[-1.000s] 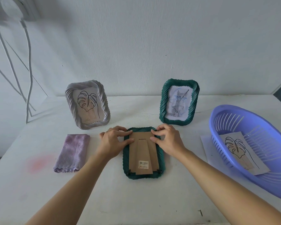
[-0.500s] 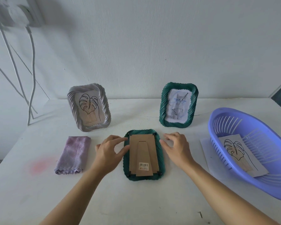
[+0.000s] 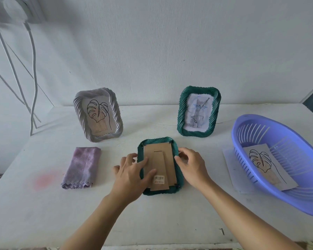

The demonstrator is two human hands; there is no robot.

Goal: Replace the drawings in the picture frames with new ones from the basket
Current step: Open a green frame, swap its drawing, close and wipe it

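Note:
A dark green picture frame lies face down in the middle of the table, its brown cardboard back with a stand flap facing up. My left hand rests on the frame's left side, fingers and thumb spread over the rim and cardboard. My right hand is at the frame's right edge, its curled fingertips pinching the rim. A purple basket at the right holds a leaf drawing. Standing behind are a grey frame with a leaf drawing and a green frame with a cat drawing.
A folded purple cloth lies left of the face-down frame. A white sheet sticks out from under the basket. White cables hang along the wall at the left. The white wall stands close behind the frames.
Both hands slid down from the frame's top edge to its sides. The left hand now lies over the left rim and cardboard; the right hand closed onto the right rim.

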